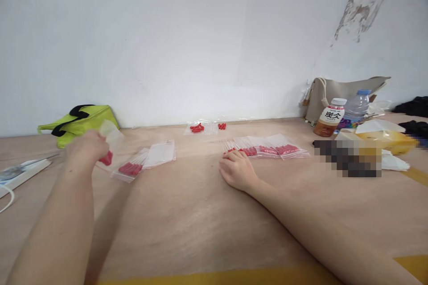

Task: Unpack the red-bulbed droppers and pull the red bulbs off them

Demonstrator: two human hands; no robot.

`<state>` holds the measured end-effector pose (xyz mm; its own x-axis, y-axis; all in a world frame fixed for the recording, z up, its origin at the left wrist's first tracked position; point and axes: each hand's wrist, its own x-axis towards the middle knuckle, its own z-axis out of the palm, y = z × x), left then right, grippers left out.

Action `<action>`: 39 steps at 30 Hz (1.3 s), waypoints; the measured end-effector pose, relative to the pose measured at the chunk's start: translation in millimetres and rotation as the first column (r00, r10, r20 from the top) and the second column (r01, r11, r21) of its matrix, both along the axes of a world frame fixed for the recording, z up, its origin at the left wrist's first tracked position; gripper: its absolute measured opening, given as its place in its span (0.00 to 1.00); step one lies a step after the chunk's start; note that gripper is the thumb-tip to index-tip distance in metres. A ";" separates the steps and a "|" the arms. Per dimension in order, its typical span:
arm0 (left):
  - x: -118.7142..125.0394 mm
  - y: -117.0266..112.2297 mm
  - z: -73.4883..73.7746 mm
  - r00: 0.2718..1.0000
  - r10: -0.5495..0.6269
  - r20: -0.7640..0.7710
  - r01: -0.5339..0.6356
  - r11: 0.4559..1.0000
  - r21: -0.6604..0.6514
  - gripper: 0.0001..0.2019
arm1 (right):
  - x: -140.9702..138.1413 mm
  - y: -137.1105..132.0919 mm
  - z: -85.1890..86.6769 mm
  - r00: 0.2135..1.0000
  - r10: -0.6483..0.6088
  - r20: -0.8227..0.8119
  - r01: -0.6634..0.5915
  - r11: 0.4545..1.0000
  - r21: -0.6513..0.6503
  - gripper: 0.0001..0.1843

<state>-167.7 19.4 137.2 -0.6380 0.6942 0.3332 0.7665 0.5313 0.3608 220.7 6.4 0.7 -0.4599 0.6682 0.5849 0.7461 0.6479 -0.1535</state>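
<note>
A left hand (87,150) is pinching a blurred, red-filled clear bag (106,158). Beside it, a bag of red-ended sticks (130,169) is lying flat. The right hand (238,171), fingers curled, is resting at a row of similar bags (267,150); whether it's gripping, I cannot tell.

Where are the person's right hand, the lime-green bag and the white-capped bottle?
Right hand (239,171), head view: back of the hand.
Lime-green bag (95,120), head view: its green side.
White-capped bottle (331,116), head view: its label.
</note>
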 end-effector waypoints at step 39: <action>266.7 52.4 -131.2 0.123 -0.992 -0.005 0.991 0.124 -0.048 0.24 | 47.6 45.9 4.1 0.992 -0.117 -0.053 0.098 0.955 -0.280 0.12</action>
